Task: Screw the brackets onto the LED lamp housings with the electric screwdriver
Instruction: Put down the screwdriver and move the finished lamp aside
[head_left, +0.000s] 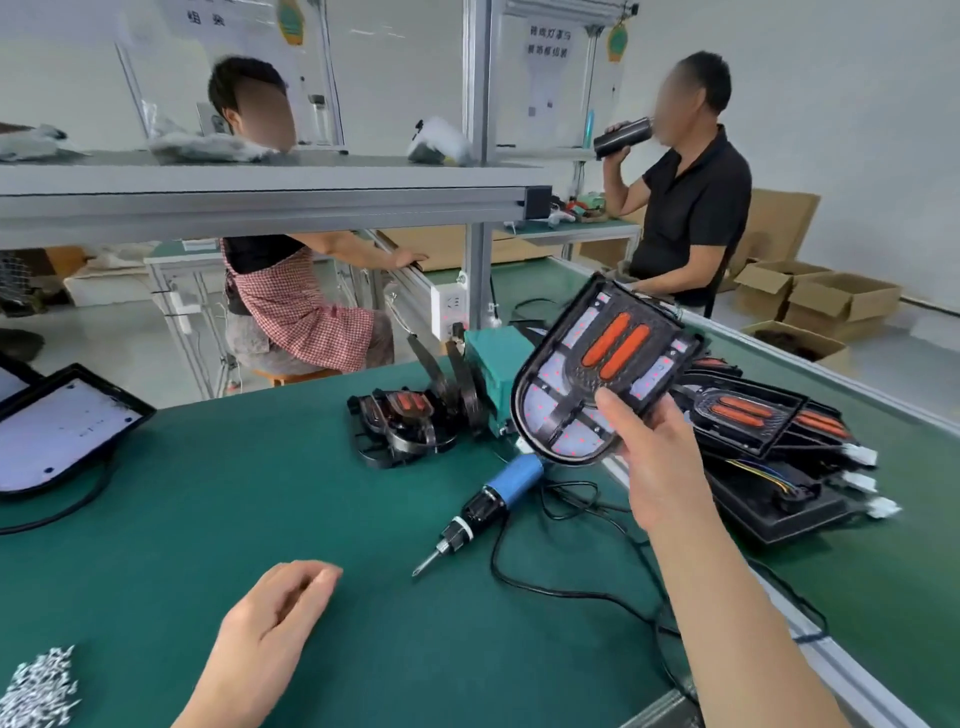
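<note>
My right hand (655, 467) grips a black LED lamp housing (587, 364) by its lower edge and holds it tilted above the green table; two orange strips show on its face. My left hand (270, 623) hovers low over the table near the front with loosely curled fingers and holds nothing. The electric screwdriver (485, 506), blue and black, lies on the table between my hands, bit pointing toward me. A stack of more housings (763, 431) lies to the right. Black brackets (400, 421) are heaped behind the screwdriver. Loose screws (39, 691) are piled at the front left.
The screwdriver's black cable (561, 587) loops across the table to the right edge. A teal box (493, 364) stands behind the brackets. White panel lamps (57, 431) lie at the left. Two people sit beyond the table, with cardboard boxes (831, 306) at far right.
</note>
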